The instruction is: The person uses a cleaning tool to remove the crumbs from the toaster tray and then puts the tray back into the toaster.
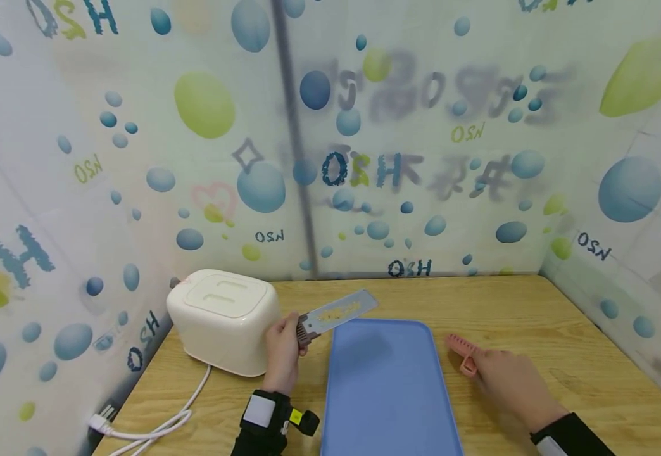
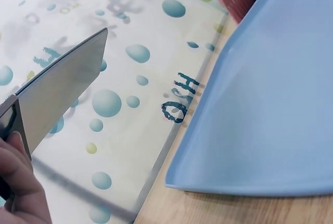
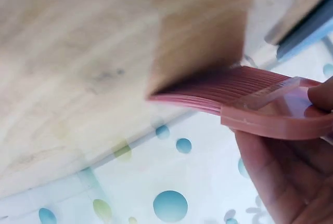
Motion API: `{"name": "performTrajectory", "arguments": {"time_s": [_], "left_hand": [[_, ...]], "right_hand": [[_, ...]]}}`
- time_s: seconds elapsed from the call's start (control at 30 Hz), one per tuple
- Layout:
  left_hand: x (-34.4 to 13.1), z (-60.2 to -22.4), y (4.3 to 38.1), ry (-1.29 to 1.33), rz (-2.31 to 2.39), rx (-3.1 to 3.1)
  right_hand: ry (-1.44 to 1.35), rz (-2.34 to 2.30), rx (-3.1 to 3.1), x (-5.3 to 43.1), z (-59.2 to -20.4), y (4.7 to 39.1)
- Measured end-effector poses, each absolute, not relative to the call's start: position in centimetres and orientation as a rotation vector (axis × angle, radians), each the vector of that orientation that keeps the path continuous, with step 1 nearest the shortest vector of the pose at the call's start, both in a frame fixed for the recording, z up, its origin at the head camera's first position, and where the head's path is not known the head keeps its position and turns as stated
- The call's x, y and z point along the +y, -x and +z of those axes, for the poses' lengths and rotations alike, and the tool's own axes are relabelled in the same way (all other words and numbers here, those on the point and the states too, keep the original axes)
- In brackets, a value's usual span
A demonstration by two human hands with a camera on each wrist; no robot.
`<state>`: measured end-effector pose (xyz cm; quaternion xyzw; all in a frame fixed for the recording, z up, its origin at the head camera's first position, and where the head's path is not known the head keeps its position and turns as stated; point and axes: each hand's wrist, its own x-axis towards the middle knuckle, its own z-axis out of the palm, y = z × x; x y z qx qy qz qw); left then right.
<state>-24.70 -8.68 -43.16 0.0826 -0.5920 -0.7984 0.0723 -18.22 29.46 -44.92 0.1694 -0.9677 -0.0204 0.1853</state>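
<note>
My left hand (image 1: 281, 358) grips the handle of a broad-bladed kitchen knife (image 1: 343, 311), its blade raised and pointing right beyond the far left corner of a blue tray (image 1: 390, 392). The left wrist view shows the flat metal blade (image 2: 65, 86) and part of the dark handle. On the tray's right, my right hand (image 1: 514, 383) pinches a pink ribbed plastic tool (image 1: 460, 347) by its near end. Seen from the right wrist, its ridges (image 3: 208, 90) fan out from a looped frame with a clear strip; its exact kind cannot be told.
A cream toaster (image 1: 228, 326) stands at the left, close beside my left hand. Its white cord (image 1: 185, 411) coils at the table's left edge, ending in a plug (image 1: 101, 423). Patterned walls (image 1: 421, 190) enclose the wooden table (image 1: 581, 373) at the back and sides.
</note>
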Motion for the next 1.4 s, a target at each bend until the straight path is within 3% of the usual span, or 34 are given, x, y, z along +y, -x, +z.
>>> {"name": "performTrajectory", "arguments": {"time_s": [0.3, 0.83, 1.07, 1.4], "left_hand": [[-8.5, -43.2, 24.7, -0.202, -2.381, -1.838], [-8.0, -44.0, 24.7, -0.109, -2.355, -2.02], [-7.3, -44.3, 24.6, -0.071, -2.306, -2.076], [-6.7, -44.5, 24.4, -0.081, -2.302, -2.091]], "right_hand": [[-0.326, 0.211, -2.714, 28.0, -39.7, 19.1], [-0.368, 1.07, -2.491, 21.2, -30.9, 20.4], [-0.435, 1.4, -2.459, 17.4, -30.5, 21.6], [-0.416, 1.553, -2.487, 13.4, -33.0, 22.5]]}}
